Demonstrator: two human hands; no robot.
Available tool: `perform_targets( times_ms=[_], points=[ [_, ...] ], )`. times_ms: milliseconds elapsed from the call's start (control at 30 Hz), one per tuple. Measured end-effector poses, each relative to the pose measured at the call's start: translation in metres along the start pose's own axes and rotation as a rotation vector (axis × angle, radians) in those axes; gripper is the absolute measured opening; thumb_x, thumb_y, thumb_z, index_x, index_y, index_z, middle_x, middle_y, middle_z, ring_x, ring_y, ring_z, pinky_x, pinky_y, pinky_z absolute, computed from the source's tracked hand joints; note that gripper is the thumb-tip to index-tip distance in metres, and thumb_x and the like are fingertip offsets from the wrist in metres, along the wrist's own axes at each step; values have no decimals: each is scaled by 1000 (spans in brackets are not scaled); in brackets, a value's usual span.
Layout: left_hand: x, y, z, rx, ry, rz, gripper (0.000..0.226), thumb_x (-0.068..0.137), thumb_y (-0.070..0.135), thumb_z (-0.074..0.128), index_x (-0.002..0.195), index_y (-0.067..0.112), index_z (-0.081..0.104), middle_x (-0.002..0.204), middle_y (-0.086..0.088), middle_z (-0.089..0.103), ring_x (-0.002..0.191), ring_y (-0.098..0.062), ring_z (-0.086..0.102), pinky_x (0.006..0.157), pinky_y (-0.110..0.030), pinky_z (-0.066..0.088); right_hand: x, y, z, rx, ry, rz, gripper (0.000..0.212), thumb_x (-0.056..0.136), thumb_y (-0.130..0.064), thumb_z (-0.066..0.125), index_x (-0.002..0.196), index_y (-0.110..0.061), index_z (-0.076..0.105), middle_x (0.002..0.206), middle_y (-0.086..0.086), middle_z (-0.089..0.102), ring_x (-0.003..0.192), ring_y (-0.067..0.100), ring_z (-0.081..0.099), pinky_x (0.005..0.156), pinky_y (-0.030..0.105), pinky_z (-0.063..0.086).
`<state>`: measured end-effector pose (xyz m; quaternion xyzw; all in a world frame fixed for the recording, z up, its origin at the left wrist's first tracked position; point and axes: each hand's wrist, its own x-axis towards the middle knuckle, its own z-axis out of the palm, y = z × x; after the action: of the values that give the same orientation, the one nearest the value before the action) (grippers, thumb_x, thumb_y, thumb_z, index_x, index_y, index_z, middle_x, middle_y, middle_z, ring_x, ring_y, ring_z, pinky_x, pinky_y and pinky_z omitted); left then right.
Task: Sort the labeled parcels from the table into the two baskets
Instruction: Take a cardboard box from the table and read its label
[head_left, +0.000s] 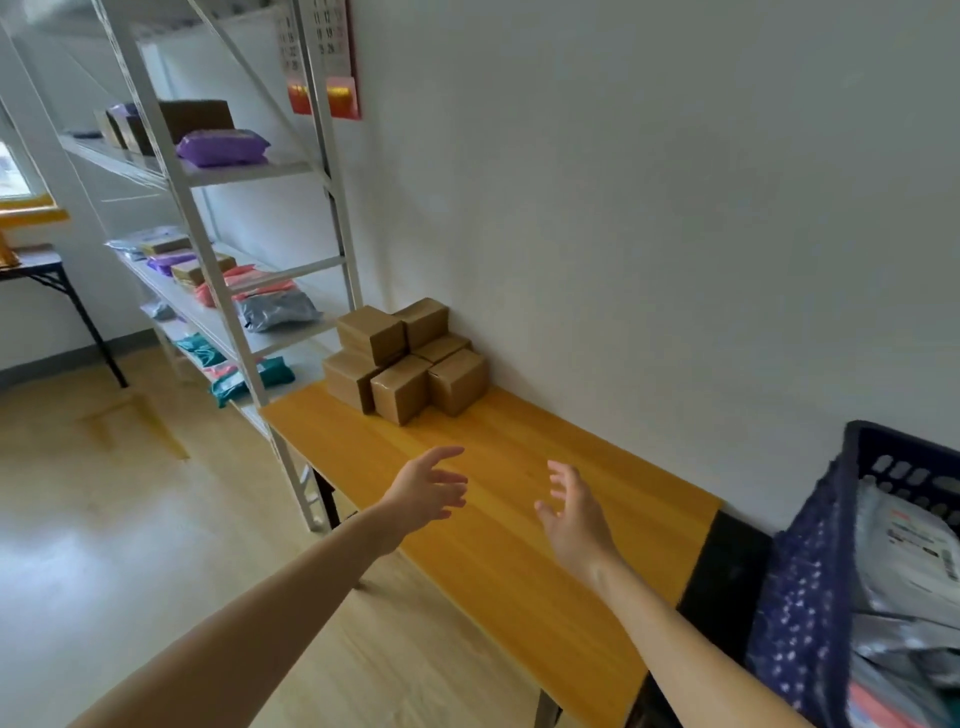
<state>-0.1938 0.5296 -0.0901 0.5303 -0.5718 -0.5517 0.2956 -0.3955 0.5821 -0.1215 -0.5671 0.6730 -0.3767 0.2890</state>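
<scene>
Both hands hover over the middle of the tabletop (498, 582), bare forearms reaching in from the near edge: the left hand (423, 493) has its fingers spread and relaxed, the right hand (576, 512) has its fingers loosely splayed, and neither holds or touches anything. Brown cardboard boxes (402, 358) stand at the far left corner of the tabletop, touching one another and close against the wall (623, 208). Six show, four on the bottom layer and two on top. They lie well beyond both hands. Past the right end of the tabletop stands a dark blue basket (810, 571) with a perforated wall. It holds grey mailers (909, 608), the top one bearing a white label (922, 543), with a pink one (878, 706) at the bottom of the view. Beside the left end of the tabletop rises a white metal rack (208, 249), its shelves carrying a purple mailer (222, 147), a silver one (275, 310), teal ones (249, 376) and more boxes. A calendar (324, 57) hangs on the wall behind the rack. A folding table (36, 260) stands at the far left on the pale wood floor (104, 519).
</scene>
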Motion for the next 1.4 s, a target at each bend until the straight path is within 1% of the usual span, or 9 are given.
perform_targets(
  times_ms=[233, 533, 733, 833, 933, 1033, 1133, 1267, 1400],
  points=[
    [68, -22, -76, 50, -49, -28, 47, 92, 8, 61, 135, 22, 47, 108, -6, 64, 84, -18, 64, 71, -27, 51, 70, -23, 63, -9, 39, 37, 47, 98, -14, 50, 143, -16, 35, 141, 4, 44, 125, 16, 47, 95, 27, 43],
    [169, -48, -114, 54, -31, -97, 45, 94, 13, 59, 135, 25, 47, 110, -3, 64, 92, -20, 64, 79, -32, 52, 165, -8, 105, -24, 27, 92, 45, 98, -11, 50, 141, -14, 37, 139, 4, 47, 123, 16, 48, 97, 31, 46],
    [261, -46, -120, 117, 3, -110, 47, 95, 13, 57, 137, 29, 46, 119, 2, 57, 100, -13, 59, 69, -19, 50, 251, 15, 123, 13, -24, 124, 45, 98, -14, 49, 142, -15, 37, 138, 3, 46, 116, 11, 48, 91, 26, 46],
    [302, -44, -122, 181, 6, -133, 48, 95, 15, 57, 139, 31, 44, 131, 1, 52, 102, -10, 56, 76, -21, 49, 290, 25, 133, 44, -63, 158, 45, 98, -14, 49, 142, -16, 37, 138, 3, 46, 114, 10, 47, 90, 27, 47],
    [345, -43, -125, 240, 37, -144, 48, 96, 17, 54, 141, 31, 42, 138, 0, 47, 113, -13, 50, 89, -28, 44, 329, 36, 144, 64, -95, 190, 45, 99, -14, 49, 142, -16, 36, 139, 3, 45, 118, 12, 47, 90, 26, 46],
    [385, -46, -126, 261, 65, -157, 49, 97, 17, 53, 142, 30, 41, 143, -1, 43, 125, -16, 44, 92, -27, 38, 358, 46, 157, 82, -119, 221, 45, 99, -15, 49, 142, -17, 36, 139, 2, 45, 117, 11, 47, 86, 24, 44],
    [418, -50, -123, 269, 106, -177, 48, 97, 18, 53, 141, 31, 40, 145, -1, 41, 132, -20, 41, 99, -32, 39, 376, 53, 171, 108, -139, 246, 45, 100, -20, 48, 143, -17, 35, 141, 2, 44, 117, 11, 48, 86, 25, 45],
    [449, -59, -116, 305, 155, -180, 50, 98, 22, 52, 144, 31, 35, 144, 1, 41, 130, -18, 41, 90, -27, 38, 398, 58, 186, 145, -149, 293, 45, 100, -23, 48, 143, -19, 36, 141, 0, 44, 111, 5, 45, 84, 21, 42],
    [472, -66, -114, 408, 203, -141, 48, 99, 23, 48, 144, 27, 32, 142, -2, 44, 128, -19, 44, 84, -25, 37, 427, 54, 200, 177, -141, 340, 46, 100, -24, 48, 144, -18, 35, 141, 3, 45, 114, 8, 47, 87, 21, 41]
  ],
)
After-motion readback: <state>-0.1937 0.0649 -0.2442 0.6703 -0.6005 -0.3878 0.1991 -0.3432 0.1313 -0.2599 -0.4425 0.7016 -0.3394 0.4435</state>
